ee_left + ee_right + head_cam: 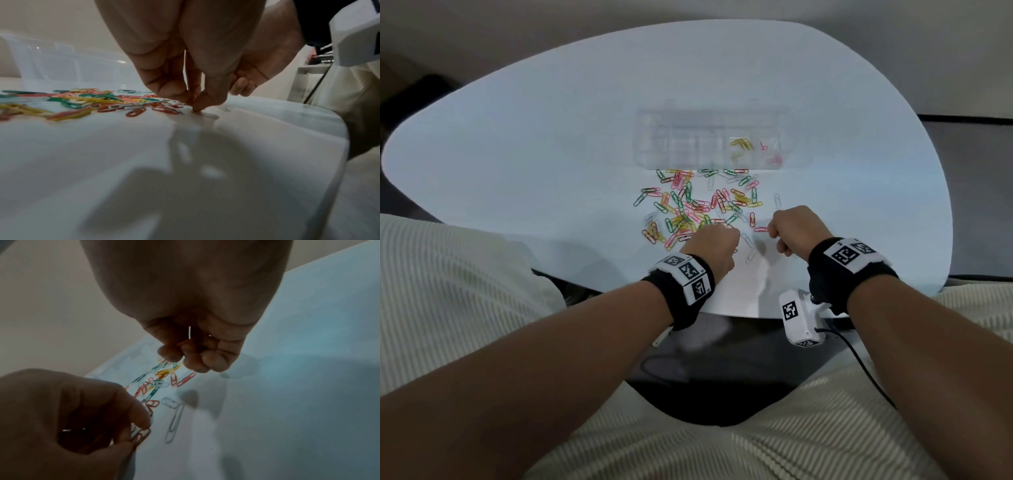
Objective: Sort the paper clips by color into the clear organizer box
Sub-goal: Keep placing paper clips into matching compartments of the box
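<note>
A loose pile of red, pink, green, yellow and white paper clips (698, 205) lies on the white table (517, 154), in front of the clear organizer box (709, 140). The box holds a few yellow clips (741, 144) and, in the compartment to their right, pink-red clips (768, 152). My left hand (717, 245) is at the pile's near edge, its fingers pinching a red clip (141, 435) against the table. My right hand (789, 228) hovers to the right, its fingers curled round red clips (183, 344). Another red clip (760, 229) lies by its fingertips.
Two pale clips (174, 421) lie on the table between the hands. The table's near edge (739, 313) runs just behind my wrists, where a white wrist camera (799, 318) and its cable hang. Bare table surrounds the pile to the left and right.
</note>
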### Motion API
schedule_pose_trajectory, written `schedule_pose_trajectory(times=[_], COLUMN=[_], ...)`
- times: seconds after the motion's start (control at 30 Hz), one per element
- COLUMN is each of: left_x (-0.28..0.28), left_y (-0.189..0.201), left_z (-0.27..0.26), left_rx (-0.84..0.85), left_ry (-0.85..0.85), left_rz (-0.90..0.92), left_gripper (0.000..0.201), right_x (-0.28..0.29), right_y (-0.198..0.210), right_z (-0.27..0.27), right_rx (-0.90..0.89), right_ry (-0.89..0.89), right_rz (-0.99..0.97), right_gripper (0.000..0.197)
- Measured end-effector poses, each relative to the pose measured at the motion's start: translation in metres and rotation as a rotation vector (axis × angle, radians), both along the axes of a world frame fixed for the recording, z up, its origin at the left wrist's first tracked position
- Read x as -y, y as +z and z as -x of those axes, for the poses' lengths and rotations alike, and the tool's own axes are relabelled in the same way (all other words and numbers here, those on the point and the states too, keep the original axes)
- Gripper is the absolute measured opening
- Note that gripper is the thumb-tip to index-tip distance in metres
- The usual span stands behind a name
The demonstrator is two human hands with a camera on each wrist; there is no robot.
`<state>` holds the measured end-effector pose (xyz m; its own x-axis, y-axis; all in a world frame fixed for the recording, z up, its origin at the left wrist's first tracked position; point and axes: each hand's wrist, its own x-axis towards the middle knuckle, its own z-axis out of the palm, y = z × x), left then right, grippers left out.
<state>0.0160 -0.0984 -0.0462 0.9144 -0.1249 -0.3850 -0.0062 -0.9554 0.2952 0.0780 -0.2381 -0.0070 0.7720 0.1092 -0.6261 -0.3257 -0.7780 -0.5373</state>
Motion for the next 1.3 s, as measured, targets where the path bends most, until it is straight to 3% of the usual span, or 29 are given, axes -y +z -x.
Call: schedule_pose_trajectory(times=[0.17, 0.27, 0.37, 0.43, 0.67, 0.77, 0.9, 1.03, 1.3], left_x=[0.000, -0.012, -0.034, -0.050, -0.068, -0.058, -0.055, -0.058, -0.054], left_y=[0.010, 0.034, 0.054, 0.062, 0.046, 0.035, 0.030, 0.025, 0.021], left_z=[0.005, -0.001, -0.007, -0.009, -0.006, 0.002, 0.010, 0.014, 0.014], left_rx=[0.043, 0.106, 0.077, 0.069, -0.120, -0.196, -0.148, -0.097, -0.092], left_ry=[0.019, 0.229, 0.543, 0.678, 0.702, 0.611, 0.482, 0.454, 0.384], left_rz=[0.054, 0.251, 0.537, 0.637, 0.490, 0.344, 0.191, 0.074, -0.008], left_gripper=[0.025, 0.010, 0.029, 0.026, 0.038, 0.037, 0.027, 0.013, 0.022], right_x=[-0.001, -0.005, -0.012, -0.016, -0.031, -0.037, -0.044, -0.045, -0.043], right_y=[-0.001, -0.001, -0.004, -0.008, -0.020, -0.014, -0.009, -0.009, -0.008], right_z=[0.005, 0.007, 0.008, 0.011, 0.024, 0.031, 0.038, 0.040, 0.035], right_rx=[-0.035, -0.076, -0.049, 0.023, 0.256, 0.315, 0.319, 0.286, 0.276], right_ry=[-0.092, -0.139, 0.056, 0.232, 0.527, 0.622, 0.765, 0.769, 0.686], right_rz=[-0.141, -0.204, -0.138, -0.055, 0.085, 0.121, 0.201, 0.248, 0.300], right_gripper=[0.018, 0.026, 0.037, 0.039, 0.007, 0.019, 0.028, 0.025, 0.012])
